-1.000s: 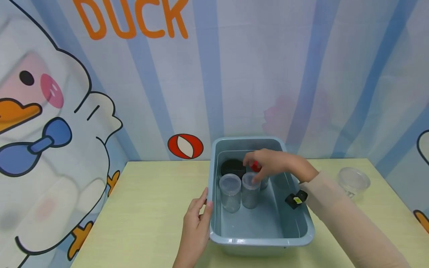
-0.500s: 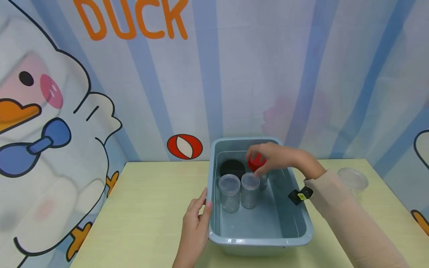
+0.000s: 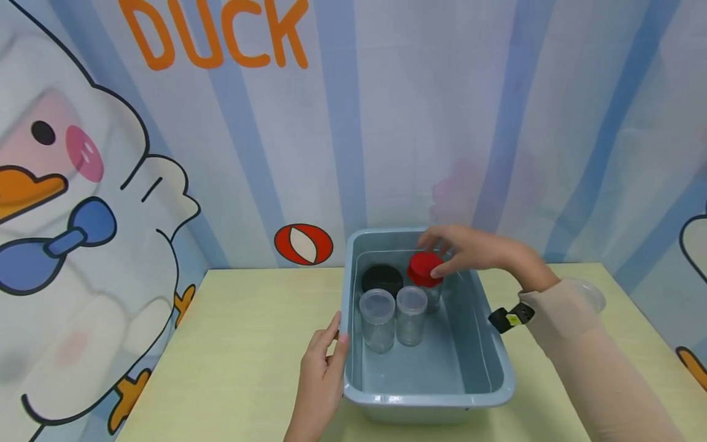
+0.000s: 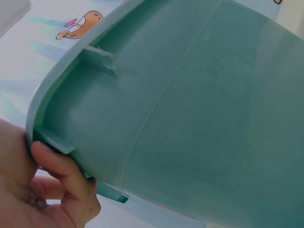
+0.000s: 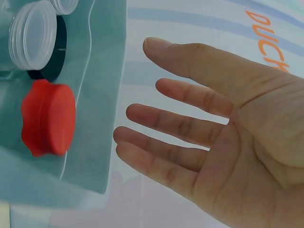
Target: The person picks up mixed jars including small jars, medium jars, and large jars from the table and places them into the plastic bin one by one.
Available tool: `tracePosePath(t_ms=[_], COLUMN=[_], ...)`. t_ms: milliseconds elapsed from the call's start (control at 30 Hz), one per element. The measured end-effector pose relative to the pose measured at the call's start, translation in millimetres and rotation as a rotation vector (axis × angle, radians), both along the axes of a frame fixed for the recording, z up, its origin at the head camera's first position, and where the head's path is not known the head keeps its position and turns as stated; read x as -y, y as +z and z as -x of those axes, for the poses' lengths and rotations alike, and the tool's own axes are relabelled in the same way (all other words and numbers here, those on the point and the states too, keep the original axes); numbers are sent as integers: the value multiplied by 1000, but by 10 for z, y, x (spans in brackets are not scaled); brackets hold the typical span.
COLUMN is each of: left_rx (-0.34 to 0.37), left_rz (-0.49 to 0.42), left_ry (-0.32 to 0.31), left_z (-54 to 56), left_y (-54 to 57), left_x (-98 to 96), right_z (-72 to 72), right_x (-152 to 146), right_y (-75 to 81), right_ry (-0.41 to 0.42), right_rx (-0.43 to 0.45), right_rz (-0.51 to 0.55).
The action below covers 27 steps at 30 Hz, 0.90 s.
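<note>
A grey-blue plastic tub [image 3: 431,400] holds several lidded jars. Two clear jars, the left jar [image 3: 378,319] and the right jar [image 3: 411,316], stand upright in front. Behind them are a jar with a red lid [image 3: 425,269] and a round black lid [image 3: 382,279]. My left hand [image 3: 320,380] holds the tub's left rim; in the left wrist view its bent fingers [image 4: 66,178] meet the rim's underside. My right hand [image 3: 469,248] is over the tub's back right corner, beside the red lid. The right wrist view shows its palm with fingers spread, apart from that lid, holding nothing.
The tub stands on a pale yellow table [image 3: 265,344]. To its right sits a clear round container [image 3: 592,294], partly hidden by the right sleeve. A printed cloth backdrop [image 3: 397,123] rises behind the table's back edge.
My right hand has moved up and to the right, off the red-lidded jar, leaving its lid more in view. The left hand has stayed at the tub's left rim.
</note>
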<state>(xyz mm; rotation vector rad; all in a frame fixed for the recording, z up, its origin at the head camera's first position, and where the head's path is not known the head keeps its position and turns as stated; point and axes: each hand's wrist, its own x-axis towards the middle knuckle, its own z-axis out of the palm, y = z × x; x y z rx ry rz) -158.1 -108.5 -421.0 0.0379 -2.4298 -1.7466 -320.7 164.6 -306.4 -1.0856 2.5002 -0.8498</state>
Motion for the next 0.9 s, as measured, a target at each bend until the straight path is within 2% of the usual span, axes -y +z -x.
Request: tracePosePath(t_ms=[333, 667, 900], left_rx=[-34, 5, -17], left_rz=[-17, 0, -15], left_ry=[-10, 7, -4], left_z=[-16, -21, -18], left_y=[-5, 20, -1], left_x=[1, -7, -5], right_z=[-20, -6, 4], right_x=[-194, -355, -454], right_y=[74, 98, 103], right_ry=[-59, -102, -125], right_rx=[-61, -85, -96], right_rz=[-9, -24, -33])
